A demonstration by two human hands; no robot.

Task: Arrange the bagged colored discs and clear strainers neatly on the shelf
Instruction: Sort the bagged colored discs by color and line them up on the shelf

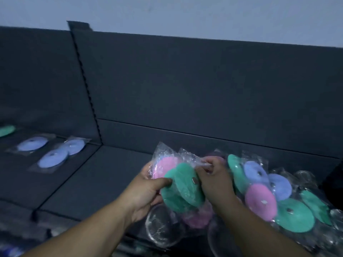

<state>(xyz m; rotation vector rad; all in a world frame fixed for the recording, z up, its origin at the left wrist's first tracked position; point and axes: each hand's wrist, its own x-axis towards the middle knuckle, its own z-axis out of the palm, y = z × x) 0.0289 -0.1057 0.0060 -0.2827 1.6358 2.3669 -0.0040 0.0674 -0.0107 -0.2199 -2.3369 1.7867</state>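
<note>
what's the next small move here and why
Probably the right hand, pinching the plastic top, should pull the green disc bag free of the bundle the left hand holds; it likely goes flat on the shelf like the blue bags.

Dim light; dark grey shelving [204,89] below a pale wall [185,13].

green discs [182,190], pink discs [260,202], dark shelf [96,182]

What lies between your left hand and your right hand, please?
In the head view, the bagged green discs lie between them: the left hand grips them, thumb in front, and the right hand pinches the bag plastic at their top.
</note>
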